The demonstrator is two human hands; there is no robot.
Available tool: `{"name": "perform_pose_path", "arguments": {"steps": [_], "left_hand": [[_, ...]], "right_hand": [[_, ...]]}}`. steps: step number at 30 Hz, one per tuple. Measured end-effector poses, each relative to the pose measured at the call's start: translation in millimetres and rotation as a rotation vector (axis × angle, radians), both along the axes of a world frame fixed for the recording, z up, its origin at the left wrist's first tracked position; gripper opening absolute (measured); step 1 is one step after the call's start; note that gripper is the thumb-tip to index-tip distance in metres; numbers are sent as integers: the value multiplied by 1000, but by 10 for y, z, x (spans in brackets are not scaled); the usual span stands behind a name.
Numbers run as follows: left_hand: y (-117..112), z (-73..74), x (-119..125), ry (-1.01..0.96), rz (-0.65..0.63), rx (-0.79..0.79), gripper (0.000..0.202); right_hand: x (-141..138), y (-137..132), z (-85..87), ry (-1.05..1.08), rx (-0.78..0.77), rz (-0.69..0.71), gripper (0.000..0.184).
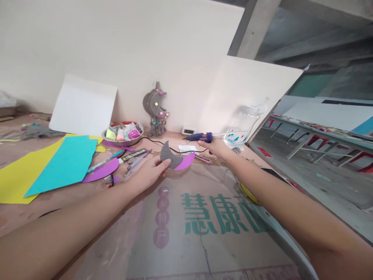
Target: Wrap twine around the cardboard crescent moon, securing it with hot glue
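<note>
My left hand (148, 171) pinches a crescent cutout (175, 157), grey cardboard on top with purple paper showing along its lower right edge, just above the table. My right hand (212, 147) reaches forward and grips the handle of a blue hot glue gun (199, 137) lying near the back wall; its black cord trails left across the table. The crescent sits a short way left of and nearer to me than the glue gun.
Yellow (14, 177), teal (62, 165) and purple (101, 171) paper sheets lie at left with pens. A metal bowl (122, 139) holds coloured pompoms. A finished grey moon ornament (155, 107) leans on the wall. A clear plastic jar (243, 126) stands right. Printed cardboard (204, 225) covers the near table.
</note>
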State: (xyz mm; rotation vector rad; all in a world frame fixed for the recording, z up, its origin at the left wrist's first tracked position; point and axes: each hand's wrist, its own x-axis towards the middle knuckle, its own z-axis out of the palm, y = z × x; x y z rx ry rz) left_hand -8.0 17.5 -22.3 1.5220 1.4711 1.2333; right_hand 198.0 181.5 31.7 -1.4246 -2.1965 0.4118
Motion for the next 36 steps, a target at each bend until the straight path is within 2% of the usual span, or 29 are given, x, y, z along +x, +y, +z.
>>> {"name": "perform_pose_path", "arguments": {"steps": [4,9,12,15,18,20,22,26,30,36], "left_hand": [[-22,44,19,35,13,-5,38],[-23,35,6,45,43,-31,39],[-19,24,3,40,46,-41,38],[-13,15,6,9,33,-25,38],[1,-3,8,-50,15,2,37],[10,-17,9,-82,3,14,36],[17,-31,7,-78,0,17,36],[25,-48,-1,-58,11,-4,38],[19,-36,-9,-51,5,-5,38],[11,-36,-13,-50,-4,-5,39]], "right_hand": [[-96,224,-173,-94,-31,-26,29],[-39,239,-243,-255,2,-65,45],[40,115,-233,-332,107,-49,51],[130,-110,-235,-364,249,26,52],[205,-337,-247,-431,475,128,54],[230,-434,-255,-473,558,154,54],[228,-466,-263,-464,530,150,51],[162,-359,-277,-321,334,125,38],[86,-121,-277,-214,206,72,39],[86,278,-282,-45,81,44,28]]}}
